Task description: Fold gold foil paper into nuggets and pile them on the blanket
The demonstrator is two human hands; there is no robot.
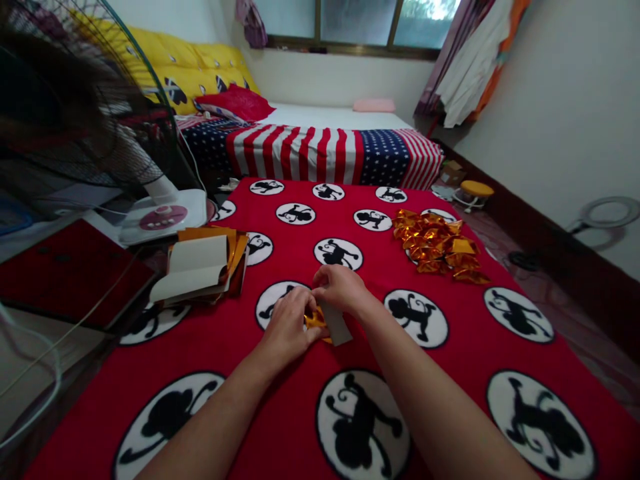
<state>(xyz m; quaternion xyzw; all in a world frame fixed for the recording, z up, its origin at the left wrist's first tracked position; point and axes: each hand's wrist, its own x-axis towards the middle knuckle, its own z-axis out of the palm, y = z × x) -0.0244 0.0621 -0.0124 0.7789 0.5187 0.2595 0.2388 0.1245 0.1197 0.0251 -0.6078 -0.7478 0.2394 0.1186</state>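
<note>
Both hands meet over the middle of a red cloth [280, 427] printed with black monkeys in white circles. My left hand [291, 319] has its fingers curled round a small piece of gold foil paper [315, 319], thumb at its near edge. Close against it, my right hand [340, 287] pinches the far part of the same paper, whose pale grey back [337, 325] hangs below the palm as a strip. The fingertips partly hide the fold. To the right lies a heap of shiny folded gold paper pieces [433, 243].
A stack of gold and grey paper sheets [197, 263] lies at the cloth's left edge. Beyond it stands a fan with a white base [163, 213]. A bed with a striped, starred cover [310, 150] is at the back; a yellow-topped stool [475, 190] stands right.
</note>
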